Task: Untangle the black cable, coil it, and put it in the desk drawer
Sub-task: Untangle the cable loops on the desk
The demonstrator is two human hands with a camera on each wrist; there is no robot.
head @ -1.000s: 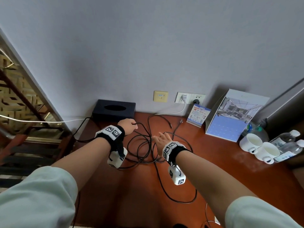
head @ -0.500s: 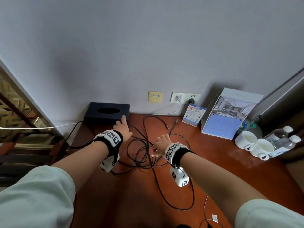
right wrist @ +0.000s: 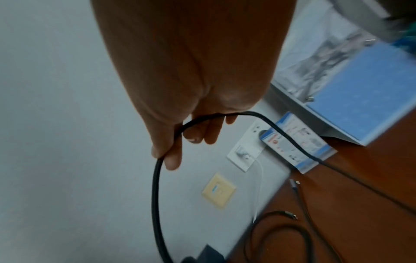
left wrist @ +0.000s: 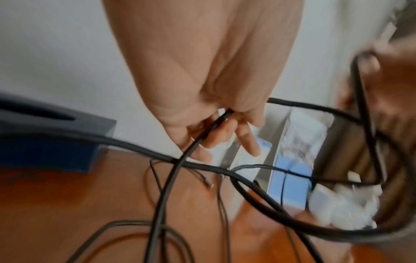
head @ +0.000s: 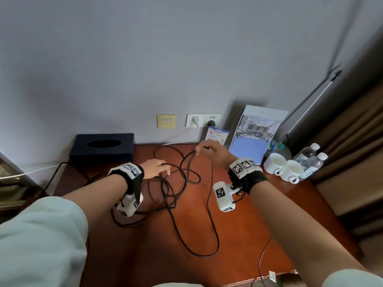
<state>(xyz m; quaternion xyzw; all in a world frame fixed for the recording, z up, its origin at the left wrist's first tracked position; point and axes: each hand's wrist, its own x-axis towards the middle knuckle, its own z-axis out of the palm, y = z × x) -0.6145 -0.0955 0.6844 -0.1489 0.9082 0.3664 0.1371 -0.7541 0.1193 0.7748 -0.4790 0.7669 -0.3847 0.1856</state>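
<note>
The black cable lies in a loose tangle of loops on the red-brown desk, and one long loop trails toward the front edge. My left hand is over the tangle's left side; the left wrist view shows its fingers curled round one strand. My right hand is raised above the desk near the back wall and pinches another strand between thumb and fingers. That strand hangs from it in an arc. No drawer is in view.
A dark blue tissue box stands back left against the wall. Wall sockets, a leaflet and a standing calendar are behind my right hand. Two white cups and water bottles stand at the right. A thin cable crosses the front edge.
My right hand has risen and moved back-right, lifting a strand off the desk. My left hand left the tissue box and came right onto the tangle.
</note>
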